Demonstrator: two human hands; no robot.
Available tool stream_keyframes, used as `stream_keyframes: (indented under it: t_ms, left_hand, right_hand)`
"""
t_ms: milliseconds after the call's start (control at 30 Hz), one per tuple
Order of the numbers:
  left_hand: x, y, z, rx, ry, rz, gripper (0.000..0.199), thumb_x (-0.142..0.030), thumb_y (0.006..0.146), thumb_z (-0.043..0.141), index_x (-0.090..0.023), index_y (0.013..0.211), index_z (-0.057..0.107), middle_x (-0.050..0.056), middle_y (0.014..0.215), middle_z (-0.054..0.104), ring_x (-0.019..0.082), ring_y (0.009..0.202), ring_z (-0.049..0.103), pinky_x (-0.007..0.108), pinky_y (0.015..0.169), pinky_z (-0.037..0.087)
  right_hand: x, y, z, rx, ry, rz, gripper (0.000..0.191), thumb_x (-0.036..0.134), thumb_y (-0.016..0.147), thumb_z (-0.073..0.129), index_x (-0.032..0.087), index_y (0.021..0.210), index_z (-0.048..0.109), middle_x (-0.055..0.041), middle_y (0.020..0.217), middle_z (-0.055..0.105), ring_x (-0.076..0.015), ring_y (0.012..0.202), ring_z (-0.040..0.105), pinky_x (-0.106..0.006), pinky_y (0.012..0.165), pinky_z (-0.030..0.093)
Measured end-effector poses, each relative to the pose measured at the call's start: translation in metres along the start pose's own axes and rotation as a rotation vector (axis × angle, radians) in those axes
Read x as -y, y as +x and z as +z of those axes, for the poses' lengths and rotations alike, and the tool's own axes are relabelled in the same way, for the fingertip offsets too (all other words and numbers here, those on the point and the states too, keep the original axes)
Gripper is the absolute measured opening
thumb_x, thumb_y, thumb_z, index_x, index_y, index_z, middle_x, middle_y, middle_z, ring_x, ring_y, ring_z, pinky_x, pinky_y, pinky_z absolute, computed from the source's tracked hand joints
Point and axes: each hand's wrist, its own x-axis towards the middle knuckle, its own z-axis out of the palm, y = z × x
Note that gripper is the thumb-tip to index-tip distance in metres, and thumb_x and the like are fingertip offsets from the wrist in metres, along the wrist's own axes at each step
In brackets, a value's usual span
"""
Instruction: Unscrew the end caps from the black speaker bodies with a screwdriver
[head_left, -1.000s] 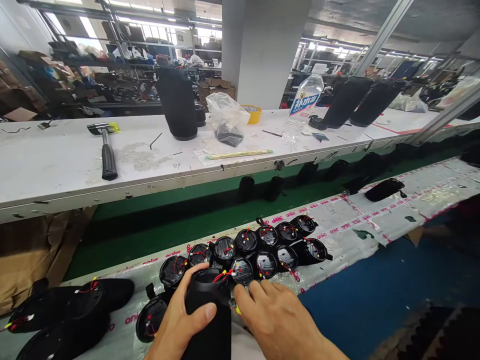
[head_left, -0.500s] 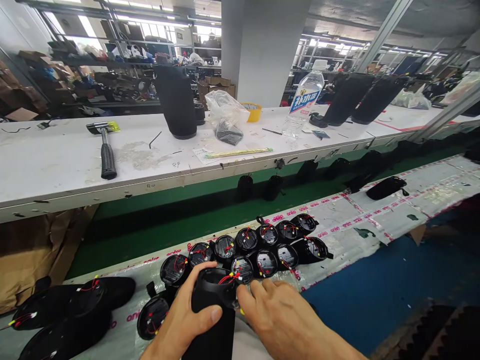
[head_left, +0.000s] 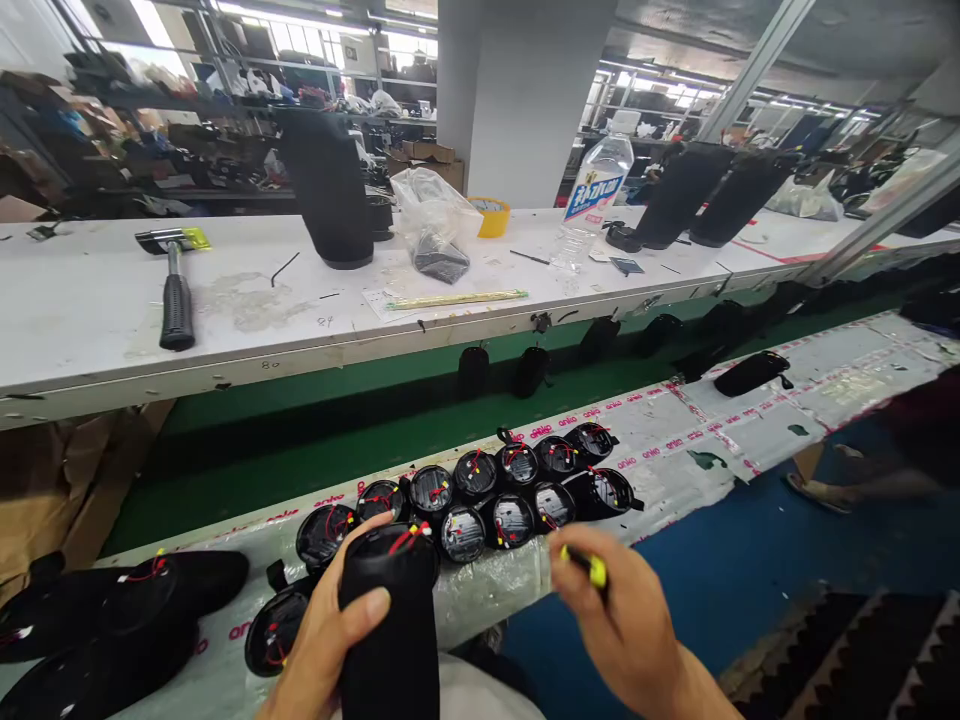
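My left hand (head_left: 337,610) is wrapped round a black cylindrical housing (head_left: 394,630), its thumb across the near side. The housing stands nearly upright, and red wires (head_left: 409,538) with small connectors stick out of its open top. Off to the right, apart from the housing, my right hand (head_left: 619,610) is closed round a tool with a black and yellow handle (head_left: 589,565); its working end is hidden. Beyond the hands, several similar black housings (head_left: 463,533) lie in two rows, open ends facing me, with red wires inside.
More housings (head_left: 127,620) lie at the lower left on the plastic-covered bench (head_left: 487,590). A white shelf (head_left: 247,330) behind carries a hammer (head_left: 176,290), a plastic bottle (head_left: 596,190), yellow tape (head_left: 491,217) and a tall black cylinder (head_left: 326,190). A person's foot (head_left: 821,492) shows at the right.
My right hand has moved right, away from the housing, and the tool's yellow handle now shows. The housing in my left hand is more upright and slightly further left. A foot has appeared.
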Motion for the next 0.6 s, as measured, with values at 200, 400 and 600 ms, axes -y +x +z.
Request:
stream_keyframes:
  t_ms: [200,400,600]
  left_hand:
    - [0.052,0.012,0.032,0.106,0.877,0.469,0.084,-0.016,0.060,0.075,-0.030,0.139,0.050,0.007,0.138,0.064,0.035,0.125,0.062,0.048,0.109,0.050]
    - [0.118,0.038,0.045,0.186,1.167,0.590,0.107,-0.003,0.048,0.072,-0.035,0.147,0.048,0.011,0.147,0.059,0.039,0.122,0.066,0.047,0.101,0.058]
    - [0.127,0.049,0.037,0.226,1.238,0.659,0.078,-0.005,0.075,0.071,-0.042,0.142,0.058,0.009,0.132,0.072,0.033,0.116,0.072,0.041,0.101,0.058]
  right_hand:
    - [-0.032,-0.024,-0.003,0.092,0.155,0.403,0.028,0.044,0.107,0.044,0.021,0.111,0.059,0.0037,0.067,0.060,-0.0150,0.058,0.061,-0.024,0.055,0.046]
    - [-0.063,-0.031,0.003,0.171,0.206,0.610,0.042,0.055,0.105,0.041,0.019,0.113,0.059,0.0016,0.068,0.062,-0.0183,0.061,0.063,-0.027,0.057,0.047]
    - [-0.085,-0.011,0.003,0.196,0.154,0.562,0.044,0.055,0.106,0.038,0.019,0.109,0.062,0.0003,0.066,0.064,-0.0195,0.060,0.065,-0.027,0.057,0.049]
